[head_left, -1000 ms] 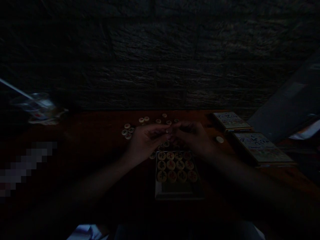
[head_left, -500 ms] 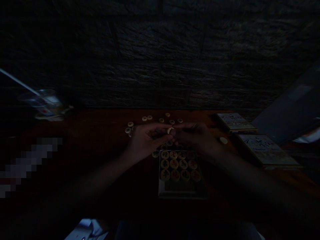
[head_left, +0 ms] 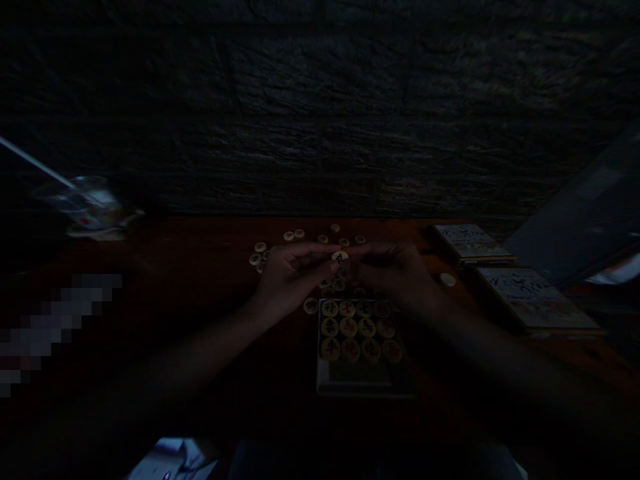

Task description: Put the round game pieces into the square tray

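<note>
Between the fingertips of my left hand [head_left: 290, 277] and my right hand [head_left: 393, 273] is a round xiangqi piece [head_left: 340, 256] with a dark character facing me. Both hands pinch it above the table. Just below them lies an open box [head_left: 357, 390] with several pieces in rows, some with red characters and some with black; its near strip holds no pieces. One loose xiangqi piece [head_left: 311, 306] rests by the box's far left corner. More pieces lie beneath and behind my hands, partly hidden by them.
Two flat printed boxes [head_left: 537, 300] lie on the right of the wooden table [head_left: 200, 267], with a single piece [head_left: 447, 280] beside them. At the far left stands a clear plastic cup [head_left: 95, 200] with a straw. A dark stone wall [head_left: 320, 120] closes off the back.
The piece between my hands has tilted, so its character shows more fully. Both hands stay in nearly the same place, and the boxed pieces have not moved.
</note>
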